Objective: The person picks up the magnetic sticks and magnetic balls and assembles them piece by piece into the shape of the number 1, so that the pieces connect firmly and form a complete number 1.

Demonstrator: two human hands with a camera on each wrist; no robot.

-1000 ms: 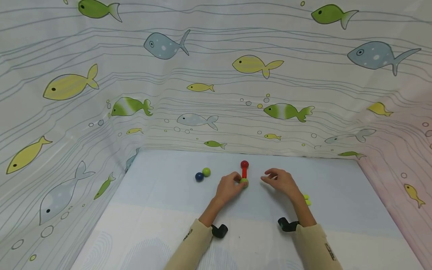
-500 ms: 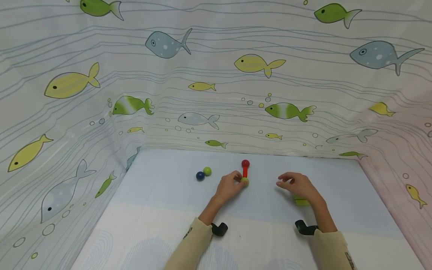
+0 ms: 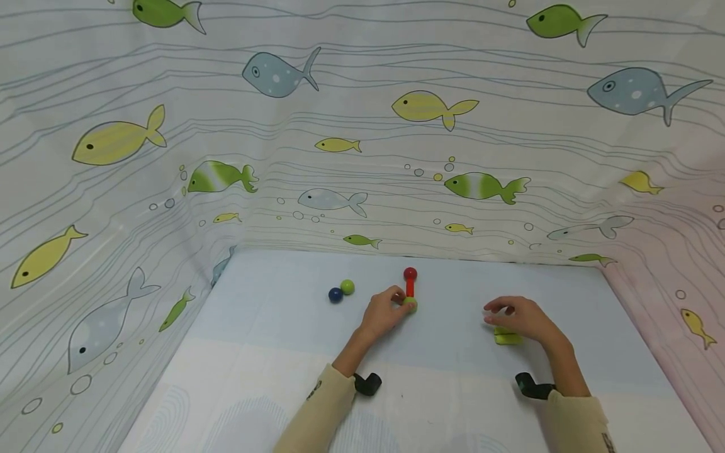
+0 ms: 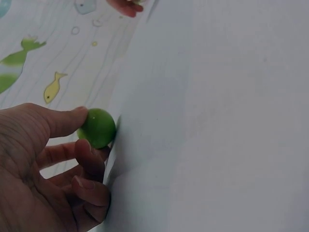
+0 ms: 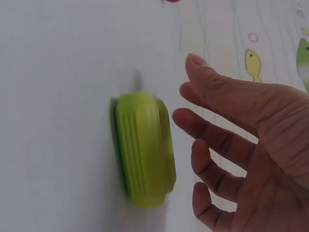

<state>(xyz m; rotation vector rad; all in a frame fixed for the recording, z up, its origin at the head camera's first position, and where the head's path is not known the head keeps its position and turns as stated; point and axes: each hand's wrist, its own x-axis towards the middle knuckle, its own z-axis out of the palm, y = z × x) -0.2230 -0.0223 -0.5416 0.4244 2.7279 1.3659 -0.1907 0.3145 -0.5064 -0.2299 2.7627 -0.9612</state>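
Note:
My left hand [image 3: 387, 313] pinches a green ball [image 4: 98, 128] between thumb and fingers, low at the table surface. In the head view that ball touches the near end of a red bar [image 3: 410, 288], and a red ball [image 3: 410, 274] sits at the bar's far end. My right hand [image 3: 522, 316] hovers with loosely bent fingers and holds nothing. Just beside and below its fingertips lie yellow-green ribbed bars [image 5: 145, 150], seemingly two side by side, apart from the hand in the right wrist view.
A dark blue ball [image 3: 335, 295] and another green ball [image 3: 347, 287] lie together left of the left hand. The pale table [image 3: 283, 352] meets a fish-printed curtain [image 3: 362, 170] at the back and sides. Dark wrist cameras [image 3: 368, 384] sit at both sleeves.
My right hand has moved right, away from the red bar, to above the yellow-green bars. My left hand stays in place on the green ball.

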